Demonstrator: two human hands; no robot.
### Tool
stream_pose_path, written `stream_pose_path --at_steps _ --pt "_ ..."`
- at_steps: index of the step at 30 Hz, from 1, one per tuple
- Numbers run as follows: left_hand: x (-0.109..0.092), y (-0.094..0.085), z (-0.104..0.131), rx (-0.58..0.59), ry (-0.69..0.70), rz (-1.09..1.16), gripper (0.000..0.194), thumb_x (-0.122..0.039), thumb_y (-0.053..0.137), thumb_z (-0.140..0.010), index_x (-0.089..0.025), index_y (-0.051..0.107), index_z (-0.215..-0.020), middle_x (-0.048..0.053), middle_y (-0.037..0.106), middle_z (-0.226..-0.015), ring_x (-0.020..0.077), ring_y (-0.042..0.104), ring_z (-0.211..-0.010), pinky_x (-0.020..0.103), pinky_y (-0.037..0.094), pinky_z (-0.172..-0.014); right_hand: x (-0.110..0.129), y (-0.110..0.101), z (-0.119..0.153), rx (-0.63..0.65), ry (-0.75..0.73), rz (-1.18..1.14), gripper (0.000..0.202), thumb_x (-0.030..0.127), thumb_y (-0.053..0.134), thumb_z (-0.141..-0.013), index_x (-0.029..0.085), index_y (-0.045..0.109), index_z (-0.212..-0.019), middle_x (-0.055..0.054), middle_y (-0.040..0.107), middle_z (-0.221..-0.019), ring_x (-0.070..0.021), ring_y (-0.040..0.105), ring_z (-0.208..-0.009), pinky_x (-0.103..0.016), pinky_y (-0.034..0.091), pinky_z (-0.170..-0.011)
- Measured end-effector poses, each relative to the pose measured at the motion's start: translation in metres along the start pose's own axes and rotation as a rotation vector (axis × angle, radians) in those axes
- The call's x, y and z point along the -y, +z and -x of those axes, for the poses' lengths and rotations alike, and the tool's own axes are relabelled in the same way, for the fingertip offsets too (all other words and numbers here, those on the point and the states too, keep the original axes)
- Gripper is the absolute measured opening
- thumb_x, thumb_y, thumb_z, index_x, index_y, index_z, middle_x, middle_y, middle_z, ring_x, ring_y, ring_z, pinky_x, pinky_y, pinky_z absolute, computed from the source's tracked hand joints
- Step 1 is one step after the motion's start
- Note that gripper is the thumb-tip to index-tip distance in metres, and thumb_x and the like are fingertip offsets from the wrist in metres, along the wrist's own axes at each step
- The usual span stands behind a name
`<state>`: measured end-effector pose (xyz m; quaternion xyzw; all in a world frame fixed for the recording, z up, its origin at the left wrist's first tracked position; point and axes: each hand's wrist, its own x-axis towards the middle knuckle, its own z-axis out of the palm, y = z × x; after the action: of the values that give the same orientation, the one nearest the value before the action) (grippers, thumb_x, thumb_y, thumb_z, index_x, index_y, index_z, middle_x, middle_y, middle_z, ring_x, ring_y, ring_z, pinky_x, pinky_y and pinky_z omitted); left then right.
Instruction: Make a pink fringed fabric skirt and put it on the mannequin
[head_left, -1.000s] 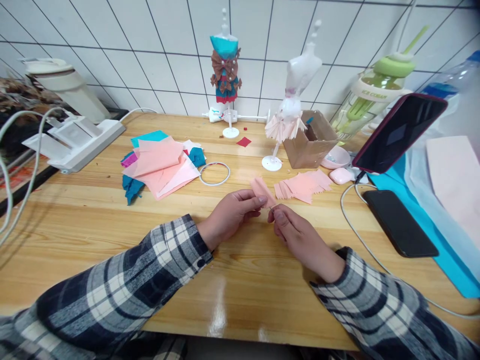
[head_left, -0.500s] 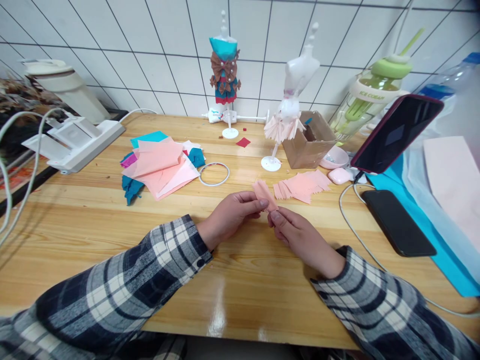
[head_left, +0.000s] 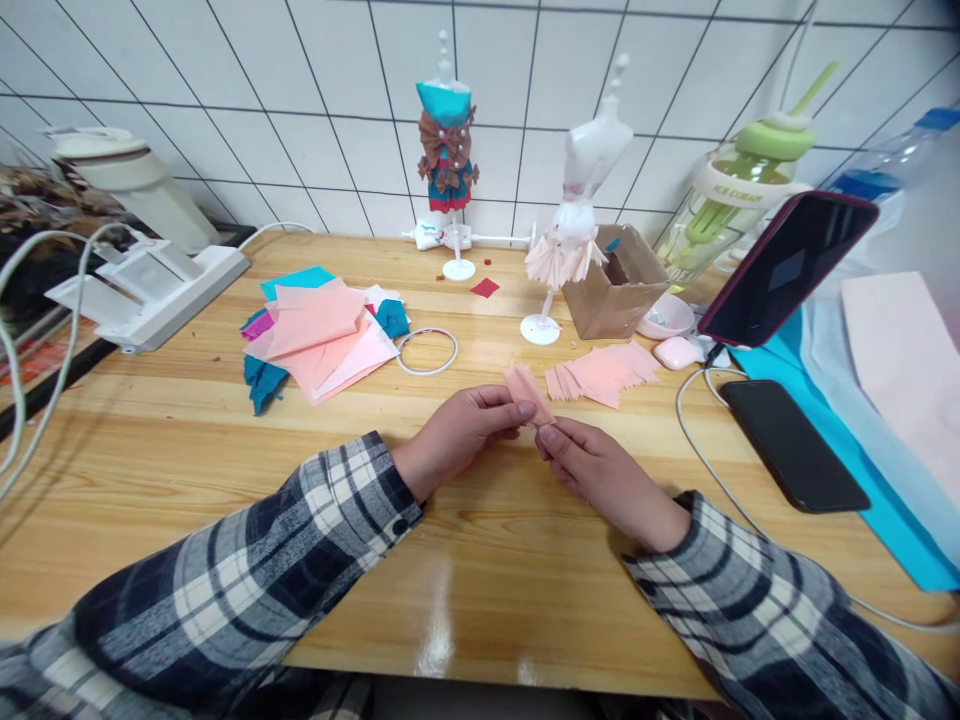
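Between my hands is a small folded strip of pink paper (head_left: 526, 388), held above the middle of the table. My left hand (head_left: 469, 430) pinches its left side between thumb and fingers. The thumb and fingers of my right hand (head_left: 592, 458) close on its lower right end. Just beyond, several pink fringed pieces (head_left: 604, 373) lie fanned on the wood. Behind them stands a white mini mannequin (head_left: 592, 155) with a pleated pale pink skirt (head_left: 559, 258). Another mannequin (head_left: 446, 150) wears teal, brown bows and red.
Left of centre lie pink and teal sheets (head_left: 322, 335) beside a white ring (head_left: 427, 352). A cardboard box (head_left: 619, 290), small bowl (head_left: 666, 315), propped phone (head_left: 791, 265), flat phone (head_left: 796, 445) and cable are right. A power strip (head_left: 176, 295) sits far left.
The whole view has shifted very slightly. Both hands keep their pinch on the pink strip, with hardly any movement.
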<state>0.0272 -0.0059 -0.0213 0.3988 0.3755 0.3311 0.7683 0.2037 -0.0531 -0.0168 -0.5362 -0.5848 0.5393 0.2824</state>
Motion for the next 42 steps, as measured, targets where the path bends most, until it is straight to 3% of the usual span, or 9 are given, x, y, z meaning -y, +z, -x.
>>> stream_pose_path --at_steps 9,13,21,42 --pt "-0.003 0.001 0.001 -0.021 -0.028 0.044 0.022 -0.030 0.079 -0.069 -0.012 0.069 -0.077 0.003 0.066 -0.077 0.0106 0.058 -0.070 0.025 0.042 -0.072 -0.002 0.001 -0.004 0.000 -0.007 0.015 0.035 0.048 0.041 -0.093 0.021 0.047 -0.073 0.005 0.040 -0.056 -0.0101 0.037 -0.050 -0.023 0.028 -0.048" --pt "-0.004 0.003 0.002 -0.098 -0.019 0.143 0.020 -0.027 0.080 -0.068 -0.014 0.067 -0.075 -0.001 0.063 -0.073 0.0070 0.055 -0.065 0.020 0.041 -0.066 0.000 0.003 -0.002 -0.011 -0.063 0.059 0.035 0.047 0.033 -0.096 0.021 0.045 -0.076 0.005 0.042 -0.060 -0.0113 0.040 -0.054 -0.024 0.032 -0.051" --pt "-0.004 0.009 0.005 -0.100 0.029 0.151 0.016 -0.029 0.075 -0.074 -0.015 0.068 -0.077 0.000 0.066 -0.076 0.0089 0.058 -0.071 0.021 0.043 -0.071 0.003 0.014 0.004 -0.024 -0.149 0.065 0.023 0.041 0.032 -0.098 0.022 0.044 -0.104 0.001 0.052 -0.077 -0.0117 0.046 -0.057 -0.025 0.039 -0.055" --pt "-0.003 0.012 0.005 -0.100 0.058 0.087 0.017 -0.030 0.074 -0.074 -0.015 0.068 -0.080 0.002 0.067 -0.079 0.0113 0.059 -0.072 0.023 0.044 -0.072 0.000 0.019 0.001 -0.046 -0.159 0.024 0.024 0.040 0.028 -0.100 0.022 0.043 -0.097 0.004 0.048 -0.069 -0.0112 0.047 -0.057 -0.025 0.039 -0.056"
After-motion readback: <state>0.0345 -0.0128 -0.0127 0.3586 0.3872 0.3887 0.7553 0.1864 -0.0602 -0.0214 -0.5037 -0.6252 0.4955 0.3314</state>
